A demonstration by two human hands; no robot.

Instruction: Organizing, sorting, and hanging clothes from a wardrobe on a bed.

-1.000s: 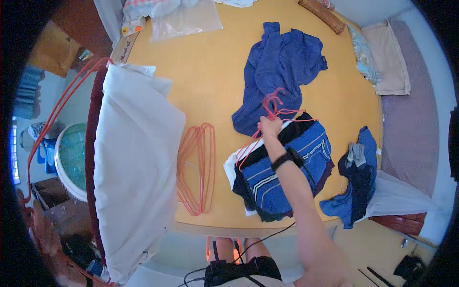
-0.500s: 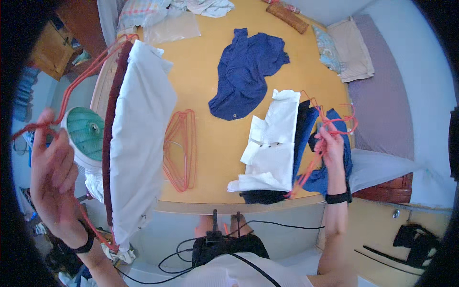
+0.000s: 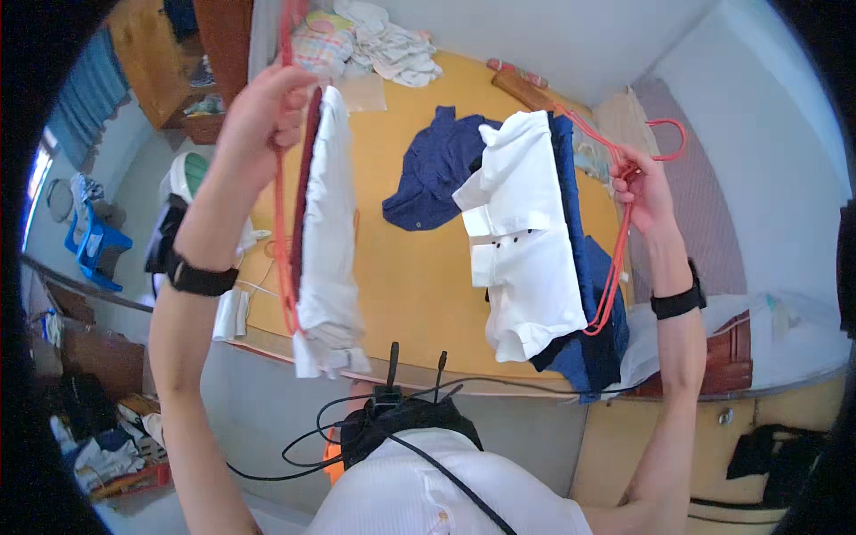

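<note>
Up at the left, my left hand (image 3: 259, 120) is closed around red wire hangers (image 3: 279, 241). From these hang a maroon garment (image 3: 308, 169) and, beside it, a white garment (image 3: 330, 232). My right hand (image 3: 644, 185) grips more red hangers (image 3: 615, 272) on the right, one hook sticking out past the fingers. Folded over them are a white garment (image 3: 530, 232) with small dark dots and dark blue clothing (image 3: 580, 232). Between the two bundles, a navy shirt (image 3: 428, 178) lies crumpled on the yellow bed surface (image 3: 410, 294), partly covered by the right bundle.
Behind the right bundle lies a blue garment (image 3: 615, 357). Crumpled white cloths (image 3: 397, 53) and a brown roll (image 3: 522, 91) sit at the far edge. A green-and-white fan (image 3: 189, 174) stands left, beyond it a blue plastic chair (image 3: 96, 245). Black cables (image 3: 348, 477) cross my lap.
Both hands have risen with their hangers and clothes, the left one moving far up and to the right. The view has shifted, and the hangers lying on the bed are now mostly hidden.
</note>
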